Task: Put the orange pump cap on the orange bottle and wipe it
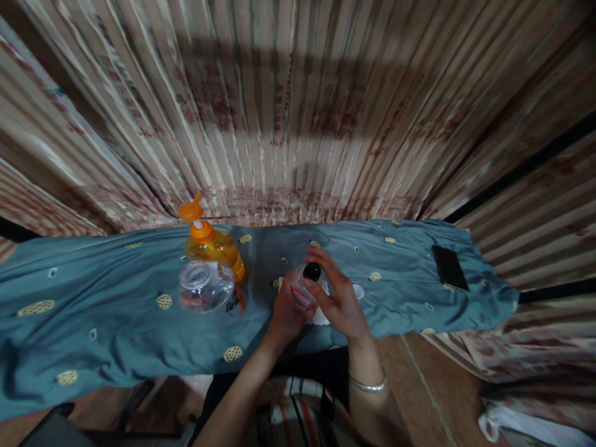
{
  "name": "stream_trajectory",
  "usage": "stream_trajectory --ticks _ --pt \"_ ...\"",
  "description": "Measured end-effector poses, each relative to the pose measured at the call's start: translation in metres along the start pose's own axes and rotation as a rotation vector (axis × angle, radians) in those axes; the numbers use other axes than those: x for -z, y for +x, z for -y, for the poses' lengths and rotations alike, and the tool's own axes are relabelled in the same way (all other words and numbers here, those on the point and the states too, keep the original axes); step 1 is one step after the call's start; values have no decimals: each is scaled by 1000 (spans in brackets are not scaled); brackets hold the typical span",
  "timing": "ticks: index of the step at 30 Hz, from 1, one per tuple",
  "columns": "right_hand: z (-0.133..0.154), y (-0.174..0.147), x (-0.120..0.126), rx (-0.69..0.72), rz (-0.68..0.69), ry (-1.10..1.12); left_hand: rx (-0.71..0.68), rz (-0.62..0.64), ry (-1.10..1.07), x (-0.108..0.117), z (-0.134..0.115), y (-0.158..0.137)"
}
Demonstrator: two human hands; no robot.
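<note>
A small clear bottle [302, 295] with pinkish contents or label and a round black cap [311, 270] is between my hands, above the blue cloth. My left hand [287, 310] wraps around the bottle's body from the left. On the right, my right hand [339, 298] has its thumb and fingers closed about the black cap. Under the hands lies a white paper or napkin [320, 316], mostly covered by them. Just right of my right hand rests a small whitish disc [358, 291], its kind unclear.
An orange pump bottle [215, 247] stands left of my hands, with a clear plastic jar [205, 292] in front of it. A black phone [449, 268] lies at the table's right. The table's blue cloth [139, 310] is wrinkled. Pleated curtains [288, 124] hang behind and at both sides.
</note>
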State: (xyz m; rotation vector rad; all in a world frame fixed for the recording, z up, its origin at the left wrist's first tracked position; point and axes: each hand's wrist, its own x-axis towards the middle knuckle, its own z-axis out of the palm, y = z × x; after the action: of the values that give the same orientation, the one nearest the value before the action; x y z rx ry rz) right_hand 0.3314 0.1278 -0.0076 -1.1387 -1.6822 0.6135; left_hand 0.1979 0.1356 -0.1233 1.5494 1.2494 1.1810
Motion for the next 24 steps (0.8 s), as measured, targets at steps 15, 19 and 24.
stream_trajectory --ticks 15,19,24 --pt "5 -9 -4 1 -131 -117 -46 13 -68 -1 -13 -1" --pt "4 -3 -14 -60 -255 -164 -48 19 -49 -2 -8 0" --pt "16 2 -6 -68 -238 124 -15 -13 20 -1 -1 -1"
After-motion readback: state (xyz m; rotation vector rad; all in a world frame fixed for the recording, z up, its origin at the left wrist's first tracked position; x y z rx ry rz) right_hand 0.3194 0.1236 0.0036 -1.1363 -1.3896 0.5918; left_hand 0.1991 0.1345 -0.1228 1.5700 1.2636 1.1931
